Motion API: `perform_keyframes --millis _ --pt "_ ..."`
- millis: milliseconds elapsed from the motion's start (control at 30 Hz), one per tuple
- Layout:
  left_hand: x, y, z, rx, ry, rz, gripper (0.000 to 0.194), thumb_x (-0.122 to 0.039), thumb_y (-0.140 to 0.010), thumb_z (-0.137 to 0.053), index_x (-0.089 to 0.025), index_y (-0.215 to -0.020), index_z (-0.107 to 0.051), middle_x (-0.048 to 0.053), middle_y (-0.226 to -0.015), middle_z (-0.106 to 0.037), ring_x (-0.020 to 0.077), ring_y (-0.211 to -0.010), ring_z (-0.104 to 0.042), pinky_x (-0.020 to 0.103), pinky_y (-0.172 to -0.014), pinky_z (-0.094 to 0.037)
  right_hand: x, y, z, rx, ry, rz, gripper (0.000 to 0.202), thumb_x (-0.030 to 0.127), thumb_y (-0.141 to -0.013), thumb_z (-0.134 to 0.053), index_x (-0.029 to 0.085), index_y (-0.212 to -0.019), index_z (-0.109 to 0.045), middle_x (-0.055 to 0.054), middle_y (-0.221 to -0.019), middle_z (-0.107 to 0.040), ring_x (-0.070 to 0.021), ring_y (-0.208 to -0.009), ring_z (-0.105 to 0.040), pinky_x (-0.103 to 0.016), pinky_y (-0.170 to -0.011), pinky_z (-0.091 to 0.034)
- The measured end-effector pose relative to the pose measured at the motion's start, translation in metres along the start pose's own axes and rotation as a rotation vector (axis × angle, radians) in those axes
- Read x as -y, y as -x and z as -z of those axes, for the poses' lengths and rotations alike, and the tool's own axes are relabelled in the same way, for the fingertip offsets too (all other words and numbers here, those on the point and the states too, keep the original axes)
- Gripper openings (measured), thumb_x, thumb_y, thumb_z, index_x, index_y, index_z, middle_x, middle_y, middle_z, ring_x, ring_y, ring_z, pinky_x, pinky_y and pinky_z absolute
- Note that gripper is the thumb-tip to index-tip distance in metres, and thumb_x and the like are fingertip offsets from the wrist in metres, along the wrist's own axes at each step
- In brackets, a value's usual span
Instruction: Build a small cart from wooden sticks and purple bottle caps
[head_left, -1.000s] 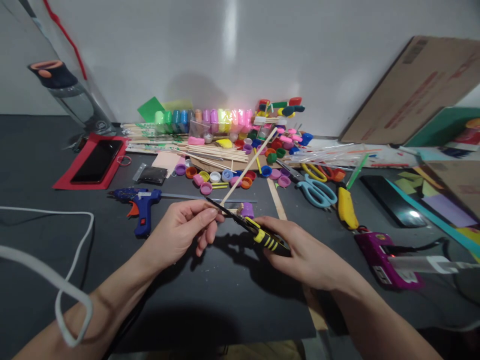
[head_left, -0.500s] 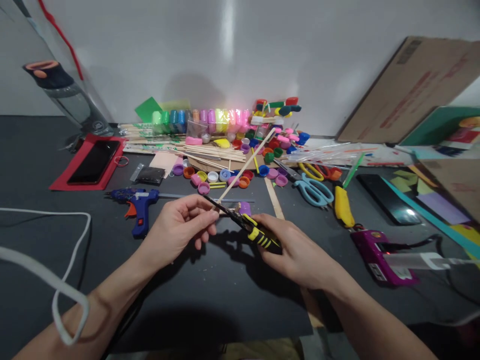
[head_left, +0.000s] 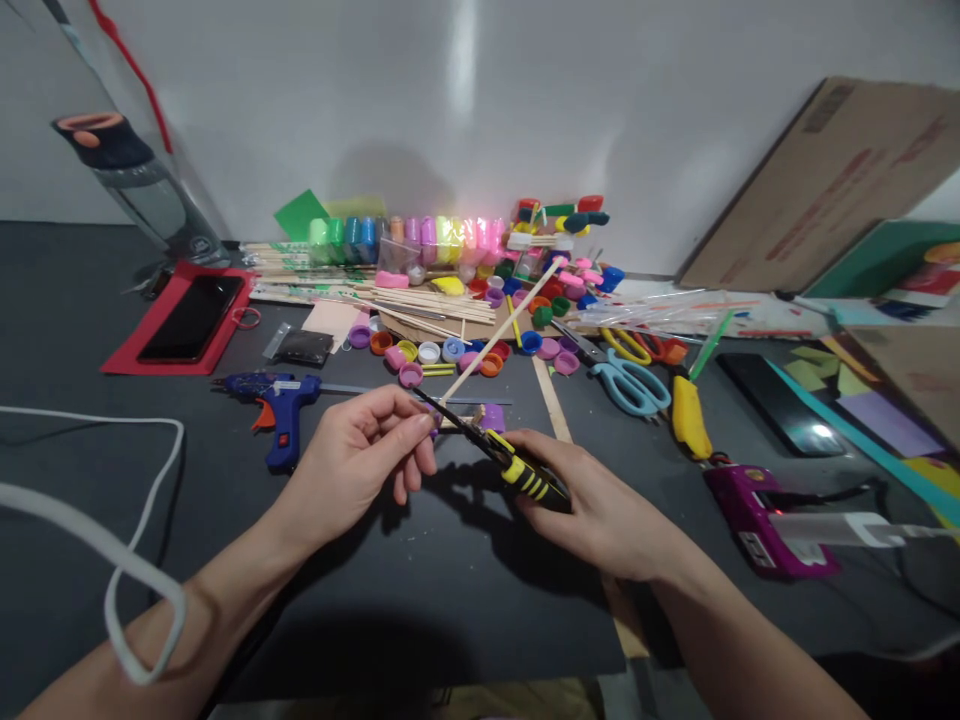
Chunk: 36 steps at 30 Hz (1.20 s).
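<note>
- I am counting two glue guns: a blue glue gun (head_left: 277,400) at left centre and a purple glue gun (head_left: 757,515) at lower right.
- I am seeing two phones: a phone in red case (head_left: 187,320) at left and a dark phone (head_left: 780,400) at right.
- I am making out two scissors: blue scissors (head_left: 634,385) and yellow-orange scissors (head_left: 645,345).
- I am counting one water bottle (head_left: 131,180) at upper left.

A hobby craft desk set against a plain white wall, most likely in a home. The dark tabletop (head_left: 465,590) is strewn with craft supplies: coloured bottle caps (head_left: 450,352), wooden sticks (head_left: 420,300), a row of modelling clay packs (head_left: 405,235), a blue glue gun (head_left: 279,400), a purple glue gun (head_left: 757,510), light blue scissors (head_left: 631,385), coloured paper sheets (head_left: 885,410) and a cardboard sheet (head_left: 832,180) leaning on the wall.
</note>
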<state>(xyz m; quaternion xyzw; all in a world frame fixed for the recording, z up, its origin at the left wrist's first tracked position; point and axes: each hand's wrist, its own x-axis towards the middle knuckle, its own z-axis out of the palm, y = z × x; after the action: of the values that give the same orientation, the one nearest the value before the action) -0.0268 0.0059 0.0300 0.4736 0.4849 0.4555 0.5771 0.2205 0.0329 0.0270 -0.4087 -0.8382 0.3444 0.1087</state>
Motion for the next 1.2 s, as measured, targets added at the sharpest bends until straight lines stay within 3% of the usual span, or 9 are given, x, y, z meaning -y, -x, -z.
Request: perform_keyframes --millis 433,833,1200 --pt "0.0062 -0.0032 -0.0004 0.049 0.026 -0.014 0.024 -0.03 -0.094 -0.059 -0.016 -0.074 -0.058 -0.004 -0.06 -0.064 0.0057 -0.043 -0.056 0.015 -0.042 -0.047 -0.0003 0.0015 -0.007 -0.024 0.01 -0.041 0.051 0.013 -0.076 -0.056 0.016 -0.127 -0.057 -0.008 -0.111 -0.071 -0.0222 -0.095 -0.065 -0.032 -0.084 -0.05" --pt "0.0019 0.0016 -0.0019 -0.093 -0.141 -0.012 0.022 -0.036 -0.089 -0.067 -0.017 -0.08 -0.063 0.0 -0.066 -0.069 0.009 -0.052 -0.062 0.017 -0.048 -0.05 0.0079 -0.0023 -0.0051 -0.01 -0.033 -0.088 0.047 0.013 -0.077 -0.057 0.018 -0.123 -0.058 -0.008 -0.11 -0.07 -0.0233 -0.094 -0.065 -0.033 -0.082 -0.05" --pt "-0.0021 0.0013 -0.0011 -0.024 -0.087 0.005 0.021 -0.032 -0.091 -0.064 -0.017 -0.078 -0.061 -0.002 -0.063 -0.067 0.0072 -0.048 -0.059 0.016 -0.046 -0.049 0.0062 0.0004 -0.0046 -0.027 -0.047 -0.026 0.046 0.015 -0.079 -0.056 0.016 -0.125 -0.057 -0.008 -0.113 -0.07 -0.0224 -0.098 -0.067 -0.032 -0.086 -0.052"
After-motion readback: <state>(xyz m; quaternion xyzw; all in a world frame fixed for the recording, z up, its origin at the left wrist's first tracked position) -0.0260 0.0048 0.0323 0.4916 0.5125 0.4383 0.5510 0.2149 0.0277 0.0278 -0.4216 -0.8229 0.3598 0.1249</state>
